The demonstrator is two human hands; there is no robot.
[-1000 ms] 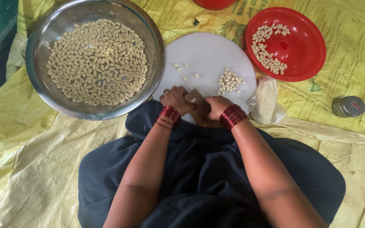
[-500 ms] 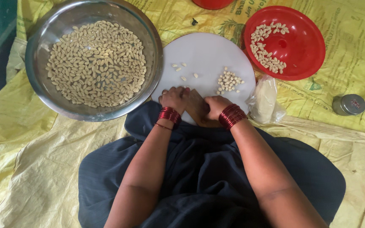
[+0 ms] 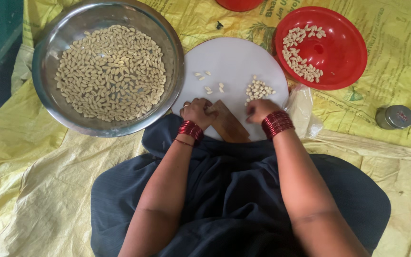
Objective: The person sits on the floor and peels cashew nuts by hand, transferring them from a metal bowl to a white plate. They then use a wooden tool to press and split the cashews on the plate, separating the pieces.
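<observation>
My left hand (image 3: pixel 197 112) rests with curled fingers at the near edge of a round white board (image 3: pixel 234 62), touching a brown wooden piece (image 3: pixel 228 123) that lies between my hands. My right hand (image 3: pixel 260 109) is closed just below a small pile of pale nuts (image 3: pixel 258 89) on the board. What either hand holds is hidden by the fingers. A few loose nuts (image 3: pixel 210 83) lie on the board's left part. Red bangles sit on both wrists.
A large steel bowl (image 3: pixel 48 57) full of pale nuts stands at the left. A red plate (image 3: pixel 343 52) with nuts is at the upper right, another red rim (image 3: pixel 239 4) at the top. A small metal tin (image 3: pixel 395 116) and a clear plastic bag (image 3: pixel 303 112) lie on the yellow sheet.
My hands were pressed together over the board's near edge; now they have moved apart, uncovering the wooden piece, with my right hand shifted right toward the nut pile.
</observation>
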